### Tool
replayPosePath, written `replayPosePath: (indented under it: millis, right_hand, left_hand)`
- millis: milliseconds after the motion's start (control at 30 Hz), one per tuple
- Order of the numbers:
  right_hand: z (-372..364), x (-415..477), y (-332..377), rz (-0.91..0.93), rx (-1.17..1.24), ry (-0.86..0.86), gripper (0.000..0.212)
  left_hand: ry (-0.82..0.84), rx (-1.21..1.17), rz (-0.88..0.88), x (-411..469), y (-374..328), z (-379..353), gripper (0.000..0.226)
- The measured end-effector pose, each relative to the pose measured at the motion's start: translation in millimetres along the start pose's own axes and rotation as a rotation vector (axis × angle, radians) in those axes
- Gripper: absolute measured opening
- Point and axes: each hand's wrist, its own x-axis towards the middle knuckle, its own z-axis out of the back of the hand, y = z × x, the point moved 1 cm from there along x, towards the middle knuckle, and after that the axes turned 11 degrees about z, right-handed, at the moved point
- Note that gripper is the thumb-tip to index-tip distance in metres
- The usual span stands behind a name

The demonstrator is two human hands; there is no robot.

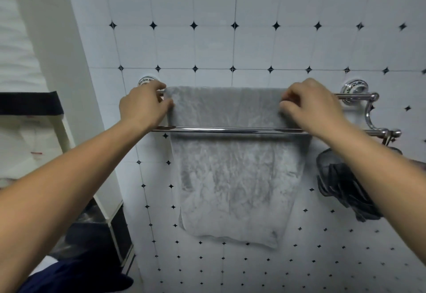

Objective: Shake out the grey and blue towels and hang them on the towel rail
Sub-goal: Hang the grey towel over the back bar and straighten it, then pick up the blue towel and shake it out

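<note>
Your grey towel [235, 177] hangs over the back bar of the double towel rail [230, 129], the bar close to the tiled wall [253, 39]. It drops down behind the front bar and ends low, near 6 o'clock. The fold on top runs flat from 9 o'clock to 3 o'clock, the same way the rail runs. Your left hand [144, 105] has its grip pinched shut on the top left corner of the grey towel. Your right hand [311, 106] has its grip pinched shut on the top right corner. Both hands sit at the same height, one at each end of the fold, so neither is nearer than the other. The towel lies between your hands and hangs down from them. It looks a bit more to the left on the rail, with bare bar showing at 3 o'clock by the right bracket [355, 89]. I think you are smoothing the grey towel so it sits flat. Next comes the blue towel. A dark blue cloth [76, 276] lies low at 7 o'clock, nearer your left arm; it may be that towel, but I cannot tell. A dark mesh pouf [341, 182] hangs at 4 o'clock from the rail's right end. The front bar is free, so the blue towel could go there, running 9 to 3 as well.
</note>
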Motion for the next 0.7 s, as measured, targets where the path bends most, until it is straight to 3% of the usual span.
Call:
replayPosePath:
  millis: [233, 400, 700]
  right_hand:
    - [-66, -51, 105, 0.278, 0.295, 0.056, 0.017]
    - [-131, -107, 195, 0.354, 0.497, 0.3, 0.022]
    - [-249, -195, 363, 0.41, 0.548, 0.762, 0.025]
  left_hand:
    - [-0.119, -0.175, -0.076, -99, 55, 19, 0.029]
    - [0.042, 0.029, 0.027, -174, 163, 11, 0.033]
    - [0.447, 0.541, 0.376, -253, 419, 48, 0.041]
